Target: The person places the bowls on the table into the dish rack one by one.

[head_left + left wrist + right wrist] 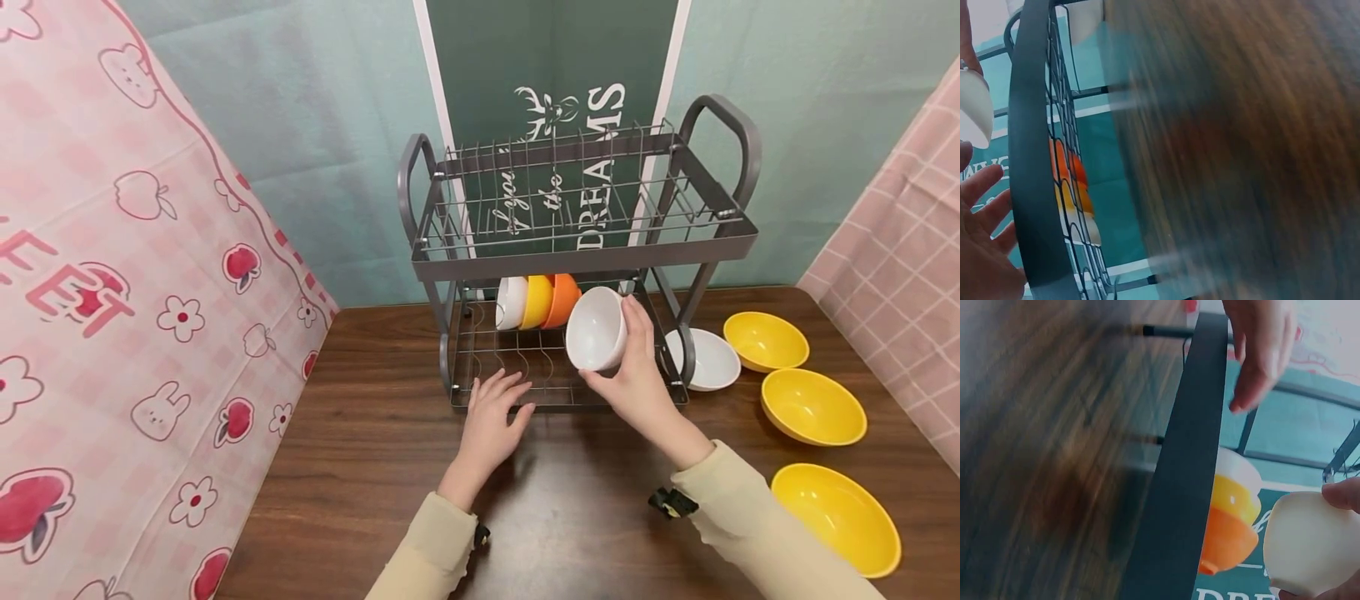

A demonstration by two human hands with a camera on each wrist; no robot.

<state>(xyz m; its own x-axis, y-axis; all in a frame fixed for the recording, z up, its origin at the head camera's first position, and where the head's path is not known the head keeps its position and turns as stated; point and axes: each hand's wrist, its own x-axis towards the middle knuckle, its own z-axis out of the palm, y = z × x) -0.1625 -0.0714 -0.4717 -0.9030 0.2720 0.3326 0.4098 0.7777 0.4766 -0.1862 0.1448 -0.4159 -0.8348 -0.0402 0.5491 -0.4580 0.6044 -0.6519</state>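
A small white bowl [596, 330] is pinched in my right hand [637, 375], its opening tilted toward the head camera, in front of the rack's lower tier. My left hand [493, 417] lies at the lower tier's front edge with fingers spread and nothing held. The dish rack [585, 256] is dark grey with two tiers. On its lower tier a white bowl [511, 302], a yellow bowl [536, 302] and an orange bowl [562, 300] stand on edge, side by side. In the right wrist view the held bowl [1310, 544] shows its outside between thumb and fingers.
Right of the rack on the wooden table [360, 467] lie a shallow white bowl [708, 360] and three larger yellow bowls, one of them [836, 518] nearest the right sleeve. The upper wire tier [555, 200] overhangs the lower one. Printed cloths [165, 275] hang around the table.
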